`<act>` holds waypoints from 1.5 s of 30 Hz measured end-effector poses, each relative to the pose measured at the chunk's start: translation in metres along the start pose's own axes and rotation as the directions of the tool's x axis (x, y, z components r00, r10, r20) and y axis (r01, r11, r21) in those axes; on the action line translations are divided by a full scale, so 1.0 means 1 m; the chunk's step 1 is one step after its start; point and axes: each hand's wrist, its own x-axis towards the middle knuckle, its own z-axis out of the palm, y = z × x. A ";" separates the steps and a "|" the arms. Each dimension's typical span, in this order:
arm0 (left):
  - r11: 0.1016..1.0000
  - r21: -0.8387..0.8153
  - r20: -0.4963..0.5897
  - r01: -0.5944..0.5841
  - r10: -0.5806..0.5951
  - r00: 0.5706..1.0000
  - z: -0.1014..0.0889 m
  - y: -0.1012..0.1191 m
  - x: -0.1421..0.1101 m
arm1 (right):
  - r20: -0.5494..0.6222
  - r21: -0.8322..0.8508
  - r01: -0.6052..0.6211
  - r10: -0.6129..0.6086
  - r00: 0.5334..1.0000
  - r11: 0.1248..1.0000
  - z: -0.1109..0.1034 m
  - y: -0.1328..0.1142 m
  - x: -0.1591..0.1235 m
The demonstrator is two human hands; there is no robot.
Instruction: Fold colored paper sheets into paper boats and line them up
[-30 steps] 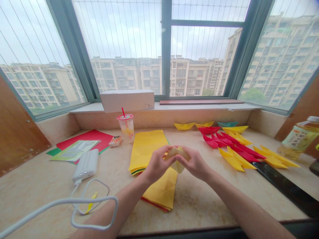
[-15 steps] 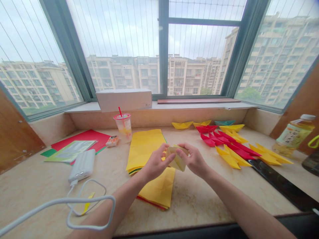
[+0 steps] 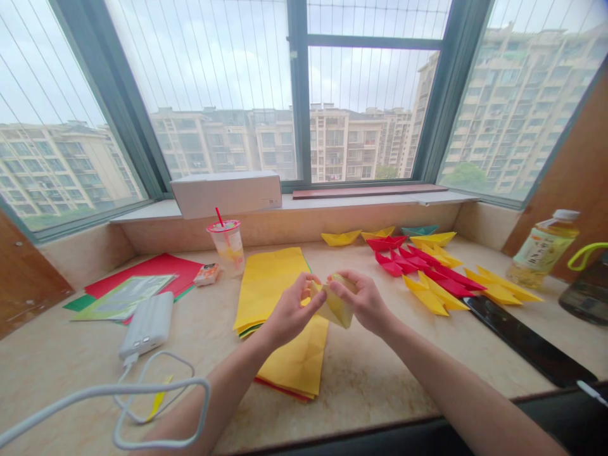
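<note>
Step in hand: folding by hand. You hold a small folded piece of matte yellow origami paper (image 3: 338,309) at centre frame, raised above the pale marble window ledge (image 3: 370,396). Your left hand (image 3: 289,311) and your right hand (image 3: 365,303) curve around it, neither released nor clenched. Your left fingertips (image 3: 311,282) grasp its left side, and your right fingers (image 3: 339,283) press on it from the upper right. The piece is an angular, layered wedge with crisp creases, its point angled downward. Judged from this hold, the next move calls for a firm, even pinch so that the layers stay aligned before any crease is pressed.

Directly beneath your hands lies a stack of rectangular yellow paper sheets (image 3: 266,291), with red and green edges showing underneath. At the back of the ledge, right of centre, stands a row of small folded yellow paper boats (image 3: 339,238). Below them, long pointed red and yellow folded paper pieces (image 3: 439,294) lie fanned out. At upper left stand a white cardboard box (image 3: 225,193) and a clear plastic cup with a red straw (image 3: 227,248). A white power bank (image 3: 146,326) with a white cable (image 3: 114,392) lies at lower left.
</note>
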 end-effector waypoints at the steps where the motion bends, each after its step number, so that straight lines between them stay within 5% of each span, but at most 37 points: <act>1: 0.999 -0.043 0.008 0.006 -0.006 1.000 0.001 0.001 0.000 | -0.022 0.010 0.010 -0.010 1.000 1.000 0.000 -0.001 0.000; 9: 0.968 -0.246 0.087 0.048 -0.027 0.996 0.000 0.002 0.001 | -0.238 0.060 0.119 -0.102 0.966 0.991 -0.007 0.002 0.003; 15: 0.996 -0.008 0.186 0.091 -0.088 0.979 -0.003 0.002 -0.002 | -0.390 0.151 0.252 -0.177 0.904 0.956 -0.012 0.004 0.009; 20: 0.999 0.042 0.285 -0.026 0.012 0.959 -0.001 0.011 -0.004 | -0.466 0.221 0.320 -0.189 0.865 0.921 -0.013 0.006 0.013; 23: 1.000 0.001 0.293 0.008 -0.008 0.956 -0.004 0.013 -0.003 | -0.444 0.283 0.326 -0.178 0.878 0.902 -0.013 0.008 0.014; 29: 0.923 -0.254 0.160 0.288 -0.253 0.954 -0.002 0.008 -0.001 | -0.265 0.366 0.235 -0.141 0.954 0.901 -0.002 0.008 0.006; 35: 0.801 -0.379 0.328 0.464 -0.352 0.876 0.010 0.005 -0.003 | -0.239 0.380 0.199 -0.111 0.965 0.903 0.012 0.002 -0.006; 45: 0.693 -0.498 0.361 0.522 -0.381 0.851 0.013 0.013 -0.006 | -0.267 0.513 0.191 -0.055 0.962 0.837 0.015 -0.012 -0.007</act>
